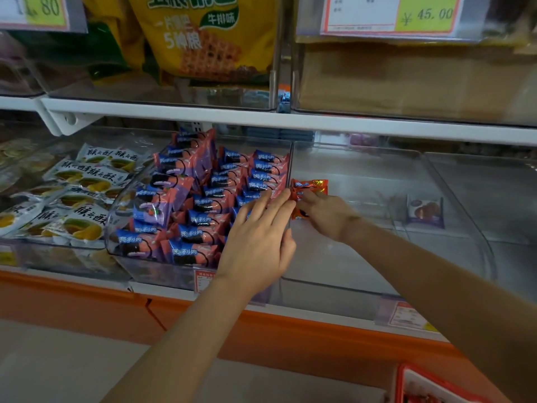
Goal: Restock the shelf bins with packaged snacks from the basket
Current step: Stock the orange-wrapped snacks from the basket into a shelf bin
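Orange snack packets (308,189) are sitting at the near-empty clear bin's (363,251) left wall, pinched in the right hand (325,214), just right of the divider wall (291,181). Risk: packets are leaning on that divider, so letting go early is likely tipping them flat or over into the full pink-and-blue packet bin (186,205). Left hand (258,242) is lying flat, fingers spread, holding nothing, fingertips touching the stack from the divider's left. Red basket (421,385) is showing far below
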